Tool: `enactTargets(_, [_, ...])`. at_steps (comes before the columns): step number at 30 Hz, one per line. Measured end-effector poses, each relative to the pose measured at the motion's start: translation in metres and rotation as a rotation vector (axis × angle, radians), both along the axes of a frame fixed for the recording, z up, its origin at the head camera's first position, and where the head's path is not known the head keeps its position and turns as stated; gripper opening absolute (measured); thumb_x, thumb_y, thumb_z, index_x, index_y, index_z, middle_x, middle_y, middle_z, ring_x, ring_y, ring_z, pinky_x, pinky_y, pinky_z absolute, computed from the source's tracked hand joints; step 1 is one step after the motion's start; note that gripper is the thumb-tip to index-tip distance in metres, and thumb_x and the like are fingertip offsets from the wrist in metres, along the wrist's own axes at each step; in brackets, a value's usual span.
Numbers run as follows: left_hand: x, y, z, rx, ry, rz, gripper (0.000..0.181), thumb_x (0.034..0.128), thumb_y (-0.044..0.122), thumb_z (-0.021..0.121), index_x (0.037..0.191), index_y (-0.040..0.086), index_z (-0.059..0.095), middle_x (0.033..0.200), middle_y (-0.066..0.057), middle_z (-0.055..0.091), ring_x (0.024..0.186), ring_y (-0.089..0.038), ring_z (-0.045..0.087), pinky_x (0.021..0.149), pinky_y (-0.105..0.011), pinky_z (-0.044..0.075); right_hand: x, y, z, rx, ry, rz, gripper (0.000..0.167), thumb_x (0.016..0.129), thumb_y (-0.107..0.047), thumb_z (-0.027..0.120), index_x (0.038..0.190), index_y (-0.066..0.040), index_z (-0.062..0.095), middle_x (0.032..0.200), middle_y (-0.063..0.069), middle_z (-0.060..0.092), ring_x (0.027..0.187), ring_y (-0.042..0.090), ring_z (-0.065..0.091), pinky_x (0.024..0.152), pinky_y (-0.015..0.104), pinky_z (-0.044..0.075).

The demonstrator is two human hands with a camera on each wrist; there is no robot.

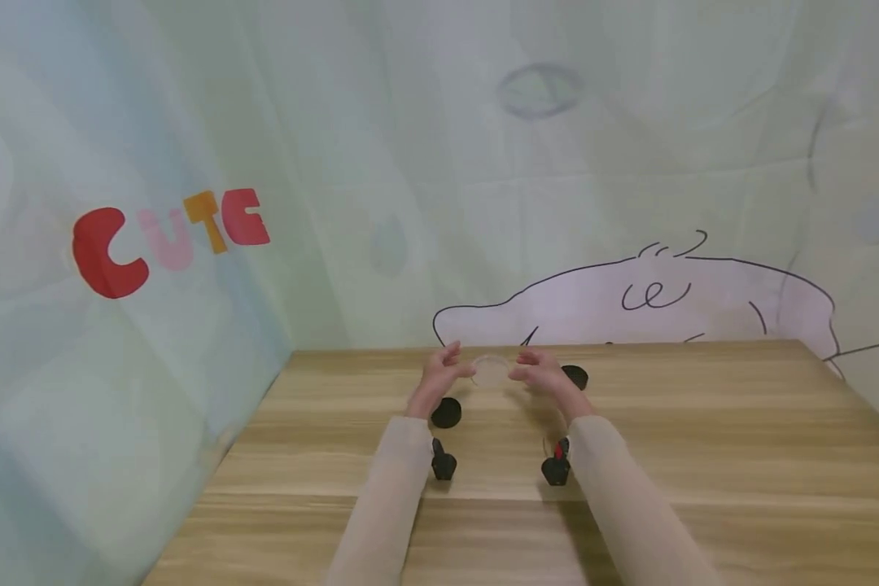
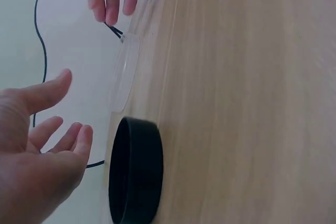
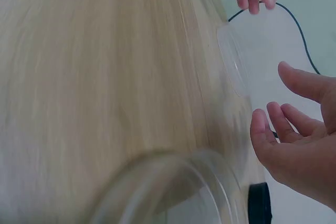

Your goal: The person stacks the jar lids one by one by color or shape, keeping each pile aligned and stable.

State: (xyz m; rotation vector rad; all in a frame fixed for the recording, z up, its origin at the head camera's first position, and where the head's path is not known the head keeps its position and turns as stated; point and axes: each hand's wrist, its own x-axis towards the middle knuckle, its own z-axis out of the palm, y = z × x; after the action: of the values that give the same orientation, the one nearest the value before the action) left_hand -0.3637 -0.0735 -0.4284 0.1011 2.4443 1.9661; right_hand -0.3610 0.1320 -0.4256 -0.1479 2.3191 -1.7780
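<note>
A low, clear round dish or lid [image 1: 491, 371] lies near the table's back edge, between the two hands. My left hand [image 1: 439, 376] is to its left, thumb and fingers spread apart, with nothing held. On the other side is my right hand [image 1: 545, 376], fingers slightly bent and likewise holding nothing. In the left wrist view, a gap shows between the left hand [image 2: 47, 140] and the clear piece [image 2: 126, 72]. The right wrist view shows the right hand [image 3: 299, 140] apart from it too.
A black round lid-like piece [image 1: 447, 413] sits by the left wrist, and another [image 1: 575, 377] lies behind the right hand. A larger clear round container [image 3: 173, 198] appears blurred close to the right wrist camera. Patterned cloth [image 1: 410, 163] hangs behind the wooden table [image 1: 703, 423].
</note>
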Motion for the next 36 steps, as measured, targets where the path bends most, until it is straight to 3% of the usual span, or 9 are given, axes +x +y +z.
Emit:
enactTargets(4, [-0.005,0.009,-0.005,-0.051,-0.056,0.021,0.061,0.0823,-0.003,0.068,0.139,-0.006,0.046,0.146,-0.022,0.048,0.135,-0.036,0.045,0.112,-0.045,0.038,-0.005,-0.011,-0.004,0.014,-0.045,0.014,0.065,0.093,-0.002,0.057,0.147,0.012,0.025,0.153,0.030,0.030,0.138,0.042,0.039,0.111,0.047,0.039])
enactTargets(7, [-0.010,0.017,-0.009,-0.086,-0.074,0.049,0.029,0.0773,-0.007,0.067,0.106,-0.009,0.061,0.105,-0.015,0.065,0.102,-0.026,0.059,0.089,-0.032,0.049,-0.006,-0.013,-0.007,0.039,-0.045,-0.021,0.062,0.092,0.002,0.057,0.146,0.013,0.029,0.150,0.031,0.035,0.138,0.041,0.040,0.111,0.045,0.039])
enactTargets(9, [-0.013,0.021,-0.011,-0.102,-0.070,0.059,0.015,0.0747,-0.010,0.067,0.080,-0.003,0.055,0.077,-0.004,0.054,0.079,-0.018,0.050,0.071,-0.025,0.043,-0.006,-0.013,-0.007,0.055,-0.037,-0.048,0.060,0.091,0.003,0.058,0.145,0.012,0.032,0.148,0.031,0.038,0.136,0.040,0.042,0.110,0.044,0.040])
enactTargets(11, [-0.015,0.024,-0.012,-0.127,-0.064,0.081,0.020,0.0730,-0.011,0.068,0.073,-0.001,0.051,0.069,-0.002,0.047,0.073,-0.017,0.044,0.065,-0.025,0.038,-0.005,-0.013,-0.008,0.051,-0.038,-0.079,0.059,0.090,0.005,0.059,0.144,0.010,0.035,0.146,0.030,0.042,0.136,0.039,0.044,0.111,0.043,0.041])
enactTargets(13, [-0.014,0.024,-0.012,-0.131,-0.080,0.102,0.013,0.0737,-0.011,0.069,0.081,-0.003,0.062,0.076,-0.006,0.061,0.080,-0.019,0.055,0.073,-0.026,0.048,-0.004,-0.013,-0.009,0.051,-0.037,-0.102,0.059,0.089,0.005,0.060,0.144,0.009,0.038,0.145,0.029,0.044,0.135,0.037,0.046,0.110,0.042,0.041])
enactTargets(17, [-0.010,0.024,-0.013,-0.128,-0.111,0.134,0.042,0.0752,-0.010,0.071,0.117,-0.004,0.067,0.121,-0.020,0.067,0.113,-0.030,0.060,0.102,-0.041,0.047,-0.003,-0.015,-0.011,0.067,-0.022,-0.131,0.058,0.088,0.005,0.062,0.142,0.008,0.041,0.142,0.028,0.049,0.131,0.036,0.050,0.109,0.039,0.042])
enactTargets(26, [-0.006,0.022,-0.008,0.007,-0.099,0.098,0.044,0.0768,-0.009,0.070,0.120,-0.005,0.065,0.121,-0.022,0.066,0.103,-0.022,0.062,0.086,-0.028,0.053,-0.004,-0.011,0.001,-0.003,-0.107,-0.074,0.055,0.094,-0.002,0.054,0.147,-0.001,0.039,0.148,0.021,0.042,0.124,0.028,0.047,0.111,0.041,0.038])
enactTargets(31, [-0.004,0.022,0.003,0.044,-0.046,0.072,0.043,0.0788,-0.003,0.073,0.121,-0.003,0.065,0.124,-0.020,0.065,0.102,-0.020,0.060,0.081,-0.022,0.050,-0.004,-0.001,0.019,0.050,-0.015,-0.020,0.057,0.094,-0.008,0.056,0.149,-0.004,0.038,0.149,0.021,0.041,0.127,0.030,0.046,0.112,0.045,0.037])
enactTargets(36, [0.013,0.028,0.014,0.067,-0.022,0.058,0.043,0.0786,-0.001,0.075,0.120,-0.003,0.065,0.124,-0.020,0.064,0.108,-0.025,0.062,0.091,-0.030,0.050,0.007,0.014,0.029,0.087,0.010,0.030,0.059,0.095,-0.010,0.056,0.151,-0.006,0.035,0.149,0.021,0.041,0.132,0.033,0.043,0.116,0.050,0.031])
